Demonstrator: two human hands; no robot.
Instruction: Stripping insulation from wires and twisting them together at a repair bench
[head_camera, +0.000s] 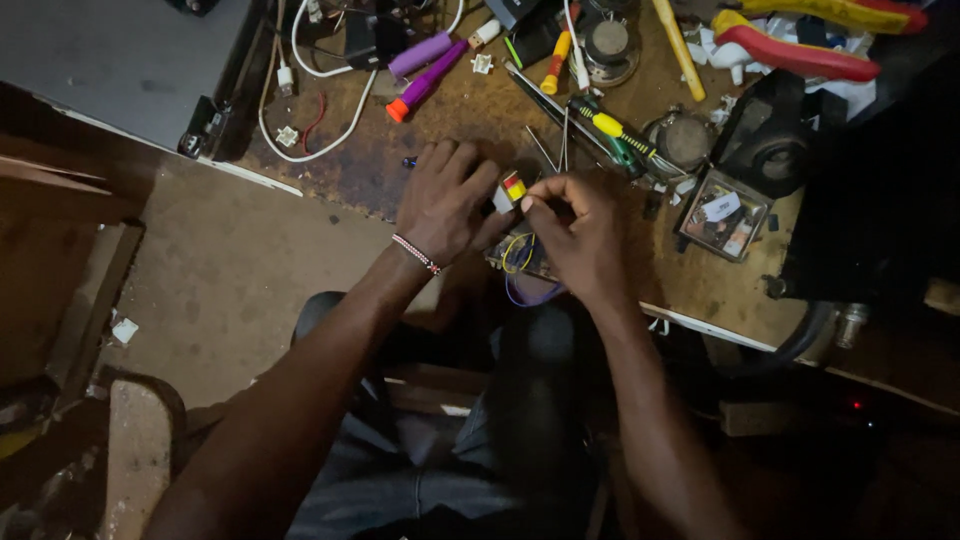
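Left hand (445, 205) and right hand (575, 230) pinch small red-yellow component (512, 188) between fingertips, above workbench (480, 110).

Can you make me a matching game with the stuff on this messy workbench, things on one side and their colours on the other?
Things:
1. screwdriver lying above the left hand
2. pliers handles at the top right corner
3. cable looping near the table's left edge
4. small block between the fingertips of both hands

Colours:
A. red and yellow
B. white
C. purple with an orange tip
D. red with yellow

Pairs: 1-C, 2-D, 3-B, 4-A
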